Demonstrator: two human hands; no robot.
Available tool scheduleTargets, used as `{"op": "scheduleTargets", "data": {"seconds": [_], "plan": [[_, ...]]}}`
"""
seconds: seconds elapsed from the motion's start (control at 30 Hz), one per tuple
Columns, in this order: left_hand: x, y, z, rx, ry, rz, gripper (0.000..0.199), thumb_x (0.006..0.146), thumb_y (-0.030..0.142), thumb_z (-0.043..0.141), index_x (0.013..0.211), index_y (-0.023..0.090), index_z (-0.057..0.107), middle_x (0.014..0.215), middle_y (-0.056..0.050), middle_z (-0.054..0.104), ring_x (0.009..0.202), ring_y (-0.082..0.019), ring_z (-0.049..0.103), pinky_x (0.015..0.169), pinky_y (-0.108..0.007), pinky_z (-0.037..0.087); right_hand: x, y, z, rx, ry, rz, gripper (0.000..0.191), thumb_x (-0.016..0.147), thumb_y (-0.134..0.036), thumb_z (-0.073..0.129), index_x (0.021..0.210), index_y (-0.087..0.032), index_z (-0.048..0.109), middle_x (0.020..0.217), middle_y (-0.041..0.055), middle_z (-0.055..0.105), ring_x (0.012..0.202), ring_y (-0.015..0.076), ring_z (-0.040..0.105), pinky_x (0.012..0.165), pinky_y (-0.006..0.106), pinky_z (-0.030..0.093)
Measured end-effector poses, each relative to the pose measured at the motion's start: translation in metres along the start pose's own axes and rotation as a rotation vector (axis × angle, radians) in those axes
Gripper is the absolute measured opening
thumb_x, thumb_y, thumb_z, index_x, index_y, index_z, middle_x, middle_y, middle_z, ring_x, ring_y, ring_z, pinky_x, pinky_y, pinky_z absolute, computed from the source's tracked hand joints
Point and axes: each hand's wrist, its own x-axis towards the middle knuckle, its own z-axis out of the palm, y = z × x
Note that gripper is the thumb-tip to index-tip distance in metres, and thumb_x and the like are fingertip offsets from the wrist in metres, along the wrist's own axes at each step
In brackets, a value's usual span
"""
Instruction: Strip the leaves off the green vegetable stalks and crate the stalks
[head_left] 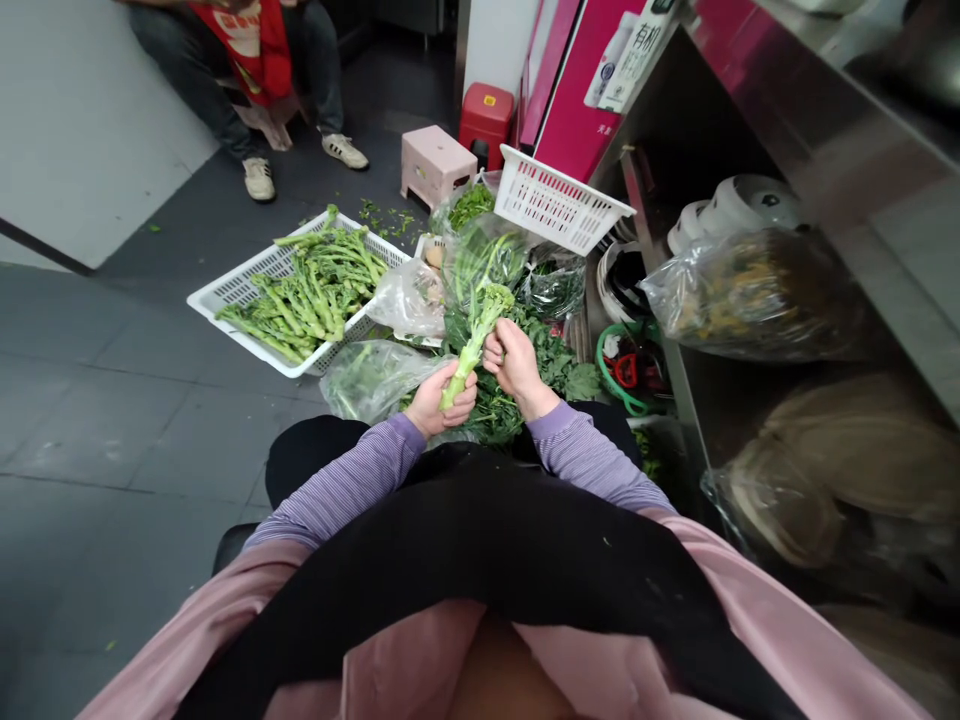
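Observation:
In my left hand point(442, 402) is the thick lower end of a broccolini stalk point(471, 350), fingers wrapped round it. The stalk leans up and to the right, its green head at the top. My right hand point(513, 366) is closed close beside the stalk's upper part, its fingers curled; whatever they pinch is hidden. Beneath both hands spreads a heap of dark green leaves point(559, 365). To the left, a white slotted basket point(217, 300) holds many green stalks point(315, 290).
Clear plastic bags point(375, 380) lie beside the heap. Behind stand a tilted white basket point(562, 200), a pink stool point(436, 165) and a red stool point(486, 120). A metal shelf point(694, 420) with bagged goods runs along the right. Another person point(300, 60) sits at the back left.

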Motion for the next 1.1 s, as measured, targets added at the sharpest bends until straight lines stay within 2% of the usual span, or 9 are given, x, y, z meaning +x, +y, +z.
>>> {"op": "scheduleTargets", "data": {"seconds": [0.2, 0.3, 0.4, 0.53, 0.67, 0.73, 0.8, 0.93, 1.1], "plan": [[-0.006, -0.006, 0.004, 0.254, 0.124, 0.062, 0.036, 0.081, 0.052, 0.052, 0.078, 0.016, 0.044, 0.049, 0.006, 0.042, 0.028, -0.006, 0.033, 0.026, -0.016, 0.023, 0.010, -0.018, -0.008, 0.064, -0.021, 0.595, 0.027, 0.088, -0.026, 0.037, 0.064, -0.022, 0.025, 0.042, -0.0121, 0.017, 0.032, 0.0034, 0.010, 0.031, 0.014, 0.012], [-0.008, -0.010, 0.006, 0.359, 0.226, 0.131, 0.036, 0.080, 0.051, 0.055, 0.079, 0.017, 0.044, 0.049, 0.006, 0.043, 0.028, -0.005, 0.034, 0.026, -0.015, 0.021, 0.015, -0.015, -0.016, -0.088, -0.021, 0.681, 0.026, 0.086, -0.021, 0.035, 0.062, -0.022, 0.025, 0.040, -0.0115, 0.020, 0.031, 0.0027, 0.011, 0.031, 0.013, 0.011], [-0.009, -0.012, 0.009, 0.490, 0.249, 0.151, 0.037, 0.079, 0.051, 0.058, 0.079, 0.016, 0.045, 0.049, 0.006, 0.045, 0.029, -0.005, 0.035, 0.028, -0.015, 0.021, 0.008, 0.010, -0.017, -0.244, 0.043, 0.642, 0.024, 0.082, -0.020, 0.043, 0.062, -0.021, 0.029, 0.038, -0.0112, 0.024, 0.030, 0.0023, 0.014, 0.031, 0.013, 0.009], [-0.009, -0.009, 0.011, 0.692, 0.326, 0.310, 0.041, 0.078, 0.056, 0.057, 0.078, 0.017, 0.046, 0.049, 0.007, 0.044, 0.032, -0.004, 0.038, 0.031, -0.016, 0.025, -0.011, 0.037, -0.011, -0.282, -0.037, 0.604, 0.014, 0.073, -0.021, 0.052, 0.067, -0.019, 0.040, 0.041, -0.0088, 0.034, 0.032, 0.0040, 0.027, 0.031, 0.015, 0.015], [-0.010, -0.003, 0.007, 0.889, 0.510, 0.419, 0.039, 0.081, 0.054, 0.054, 0.071, 0.018, 0.042, 0.049, 0.007, 0.043, 0.034, -0.004, 0.038, 0.035, -0.018, 0.027, -0.014, 0.012, -0.017, -0.230, 0.057, 0.108, 0.010, 0.073, -0.023, 0.052, 0.081, -0.018, 0.051, 0.053, -0.0076, 0.044, 0.036, 0.0028, 0.027, 0.033, 0.015, 0.018], [-0.010, -0.002, 0.005, 0.955, 0.539, 0.414, 0.037, 0.084, 0.051, 0.052, 0.070, 0.019, 0.040, 0.049, 0.006, 0.042, 0.035, -0.005, 0.037, 0.036, -0.019, 0.028, -0.011, -0.005, -0.019, -0.229, 0.022, -0.020, 0.017, 0.076, -0.031, 0.055, 0.088, -0.020, 0.051, 0.057, -0.0078, 0.043, 0.038, 0.0028, 0.028, 0.035, 0.015, 0.018], [-0.011, -0.004, 0.004, 1.033, 0.550, 0.432, 0.034, 0.086, 0.048, 0.048, 0.071, 0.019, 0.041, 0.048, 0.006, 0.041, 0.037, -0.006, 0.037, 0.038, -0.020, 0.029, -0.007, -0.014, -0.016, -0.225, -0.006, -0.062, 0.020, 0.077, -0.038, 0.057, 0.086, -0.022, 0.047, 0.056, -0.0092, 0.038, 0.038, 0.0027, 0.026, 0.036, 0.015, 0.016], [-0.011, -0.010, 0.004, 1.342, 0.553, 0.573, 0.026, 0.085, 0.041, 0.050, 0.079, 0.016, 0.053, 0.058, 0.003, 0.048, 0.053, -0.008, 0.044, 0.052, -0.021, 0.037, -0.004, -0.010, -0.007, -0.175, 0.092, -0.064, 0.024, 0.075, -0.035, 0.060, 0.076, -0.023, 0.039, 0.050, -0.0115, 0.027, 0.037, 0.0027, 0.018, 0.036, 0.015, 0.012], [-0.013, -0.013, 0.003, 1.460, 0.648, 0.634, 0.027, 0.086, 0.040, 0.048, 0.082, 0.015, 0.057, 0.062, 0.003, 0.049, 0.059, -0.009, 0.044, 0.059, -0.022, 0.038, -0.010, -0.004, -0.008, -0.034, 0.016, -0.017, 0.032, 0.077, -0.042, 0.058, 0.071, -0.022, 0.034, 0.054, -0.0088, 0.032, 0.039, 0.0034, 0.024, 0.035, 0.016, 0.016]]}}
